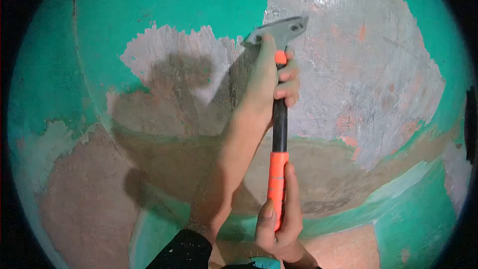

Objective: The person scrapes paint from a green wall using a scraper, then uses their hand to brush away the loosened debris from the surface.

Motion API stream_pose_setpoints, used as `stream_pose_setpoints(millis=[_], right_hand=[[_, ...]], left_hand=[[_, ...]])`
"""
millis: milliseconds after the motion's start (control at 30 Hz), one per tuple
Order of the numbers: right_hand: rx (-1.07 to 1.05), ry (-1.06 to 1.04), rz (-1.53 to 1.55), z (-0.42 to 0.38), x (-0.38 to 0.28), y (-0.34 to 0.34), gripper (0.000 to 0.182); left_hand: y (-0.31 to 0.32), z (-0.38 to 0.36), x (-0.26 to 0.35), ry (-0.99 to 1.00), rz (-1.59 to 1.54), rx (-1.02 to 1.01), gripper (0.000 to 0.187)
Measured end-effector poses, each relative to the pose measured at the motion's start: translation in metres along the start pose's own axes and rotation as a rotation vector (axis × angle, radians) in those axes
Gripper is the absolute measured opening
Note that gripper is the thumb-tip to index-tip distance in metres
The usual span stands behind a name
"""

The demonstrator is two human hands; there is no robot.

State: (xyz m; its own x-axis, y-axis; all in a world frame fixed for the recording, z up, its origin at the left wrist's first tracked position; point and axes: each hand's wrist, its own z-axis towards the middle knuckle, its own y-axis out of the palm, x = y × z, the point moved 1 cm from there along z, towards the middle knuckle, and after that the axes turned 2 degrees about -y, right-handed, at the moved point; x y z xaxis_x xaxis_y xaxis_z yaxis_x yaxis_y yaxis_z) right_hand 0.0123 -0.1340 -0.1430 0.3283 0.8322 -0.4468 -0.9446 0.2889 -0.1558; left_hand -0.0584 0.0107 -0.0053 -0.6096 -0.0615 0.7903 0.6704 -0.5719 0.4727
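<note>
The scraper (pixel 279 114) is held against the wall (pixel 368 84): left hand (pixel 271 82) clenched below the blade, right hand (pixel 279 219) wrapped around the handle's end.

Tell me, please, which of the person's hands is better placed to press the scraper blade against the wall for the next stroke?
Probably the left hand: it grips the scraper high up, just under the blade, close to the wall. The right hand holds the orange handle end, farther from the blade.
</note>
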Motion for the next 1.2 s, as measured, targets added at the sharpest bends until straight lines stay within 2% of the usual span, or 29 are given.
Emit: stream_pose_setpoints(millis=[167,333,433,533,600,700,767,833,900,1100,1200], right_hand=[[-0.005,0.01,0.039,-0.014,0.006,0.0,0.059],[0.028,-0.018,0.037,0.009,-0.005,-0.002,0.06],[-0.047,0.102,0.079,-0.012,-0.001,-0.005,0.06],[-0.003,0.188,0.129,-0.01,-0.009,-0.002,0.059],[0.0,0.161,0.097,-0.001,-0.011,0.001,0.059],[0.007,0.071,0.04,-0.007,-0.004,0.0,0.059],[0.001,0.073,0.065,-0.009,-0.003,-0.001,0.059],[-0.018,0.165,0.149,-0.008,-0.009,-0.002,0.058],[0.022,0.139,0.122,-0.002,-0.01,0.003,0.058],[0.004,0.157,0.149,-0.01,-0.003,0.003,0.057],[0.03,0.178,0.191,-0.001,-0.001,0.006,0.057]], left_hand=[[-0.007,-0.011,-0.012,-0.058,-0.016,0.015,0.048],[0.005,0.002,0.003,0.015,-0.005,0.034,0.049],[-0.004,-0.004,-0.006,-0.014,-0.017,-0.001,0.049],[-0.002,-0.003,-0.006,-0.016,-0.02,-0.018,0.049],[0.001,0.007,0.005,0.013,-0.034,-0.041,0.049],[0.002,-0.003,0.0,-0.008,0.007,0.028,0.049],[0.001,-0.009,-0.005,-0.043,0.005,0.058,0.049],[0.002,-0.005,-0.001,-0.04,0.009,0.049,0.049],[0.004,0.003,0.007,0.0,0.004,0.016,0.05],[0.0,-0.006,-0.005,-0.043,0.039,0.039,0.05],[0.008,0.009,0.01,0.011,0.041,0.049,0.05]])
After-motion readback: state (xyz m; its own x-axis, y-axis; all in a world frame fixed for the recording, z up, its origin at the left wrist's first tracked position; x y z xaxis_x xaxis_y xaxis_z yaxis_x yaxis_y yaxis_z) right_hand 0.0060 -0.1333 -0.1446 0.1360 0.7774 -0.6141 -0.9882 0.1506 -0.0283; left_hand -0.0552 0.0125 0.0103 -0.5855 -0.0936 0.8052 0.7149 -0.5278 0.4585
